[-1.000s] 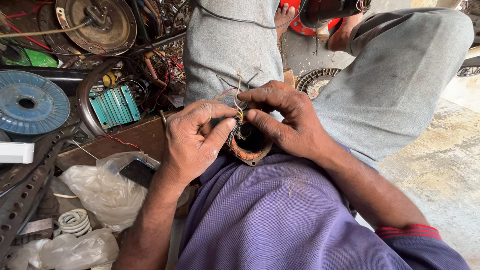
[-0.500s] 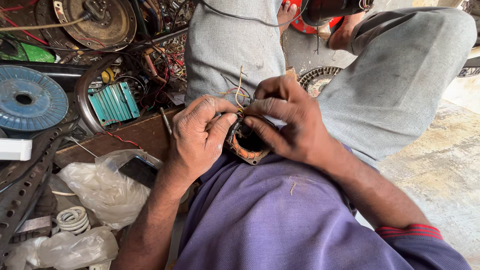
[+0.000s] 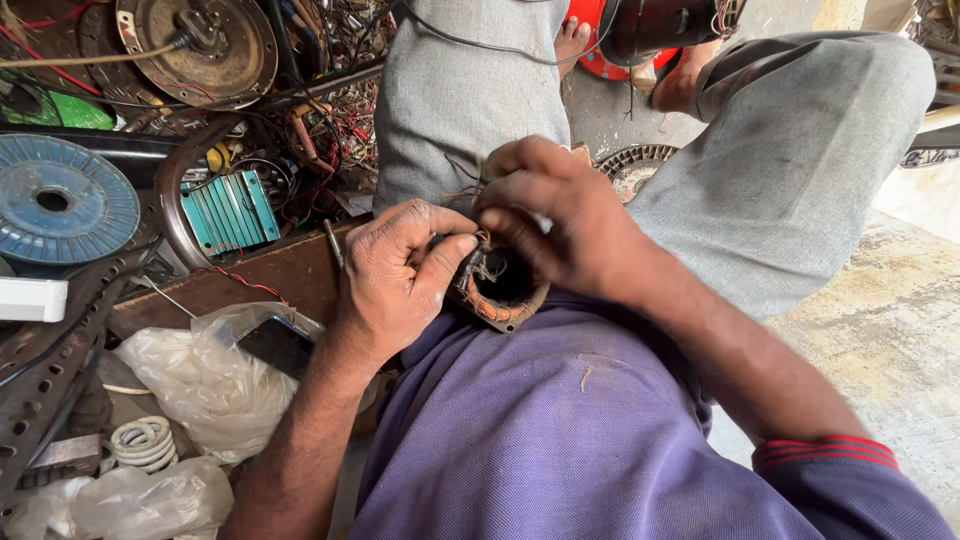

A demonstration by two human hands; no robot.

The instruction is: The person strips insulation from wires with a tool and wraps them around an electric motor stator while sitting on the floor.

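We hold a small round coil (image 3: 500, 290) against our lap, just above the purple shirt (image 3: 560, 430) and between our grey trouser legs (image 3: 470, 100). Our left hand (image 3: 400, 270) has its grip closed on the coil's left rim, thumb and forefinger pinching at the wire ends (image 3: 478, 262) that stick up from the copper winding. Our right hand (image 3: 560, 215) curls over the top of the coil, its grip closed too, fingers pressed on the same wire ends and touching the left thumb. The coil's hollow middle shows dark between the two hands. To our left lies a wooden board (image 3: 270, 275), and on it a crumpled clear plastic bag (image 3: 210, 380) with a dark phone (image 3: 275, 345) inside. Farther left we see a blue disc (image 3: 60, 200), a teal finned block (image 3: 232, 212), a white spring (image 3: 145, 442) and a large round metal plate (image 3: 200, 45) among tangled wires.
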